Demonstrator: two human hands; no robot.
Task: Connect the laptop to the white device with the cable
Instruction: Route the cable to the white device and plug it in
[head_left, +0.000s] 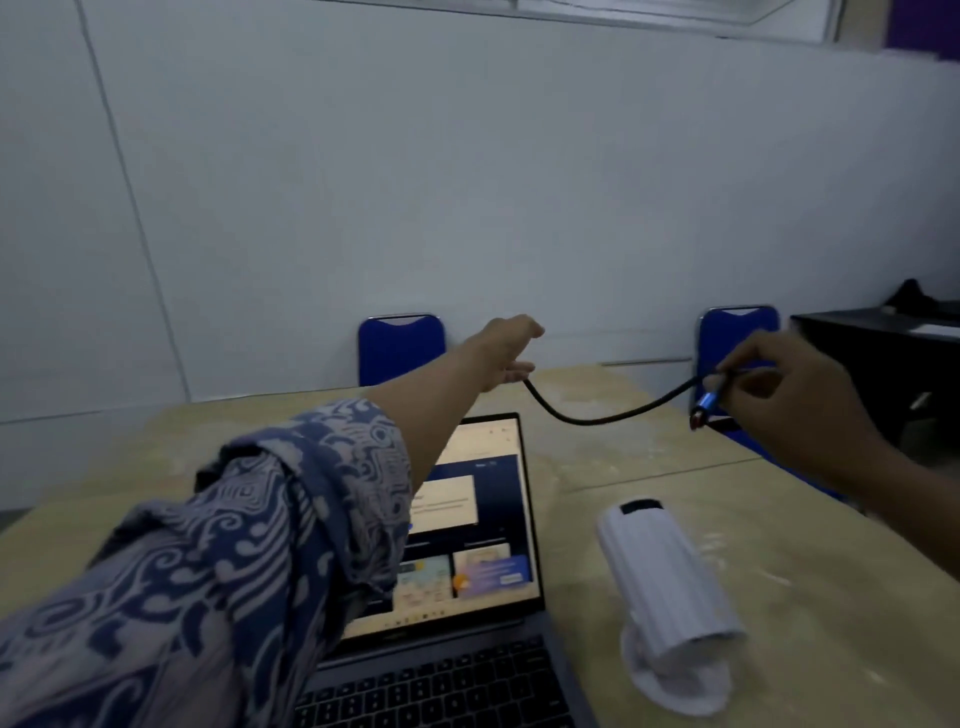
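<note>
Above the pale wooden desk (649, 467), a black cable (597, 415) is held slack between both hands, sagging in a curve over the far part of the desk. One end is gripped by the left hand (506, 353), which is stretched forward past the top edge of the laptop screen, its fingers curled around the cable; a blue and white patterned sleeve (249, 545) is rolled back on that arm. The other end, with its blue metal plug (706, 404), is pinched between thumb and fingertips of the right hand (789, 395). An open dark grey laptop (467, 623) with a lit screen is set on the desk below the left arm. Just beside it, to the right, a white ribbed cylindrical device (670, 582) is seen tilted on its round base. 2 blue chairs (401, 348) are placed behind the desk.
</note>
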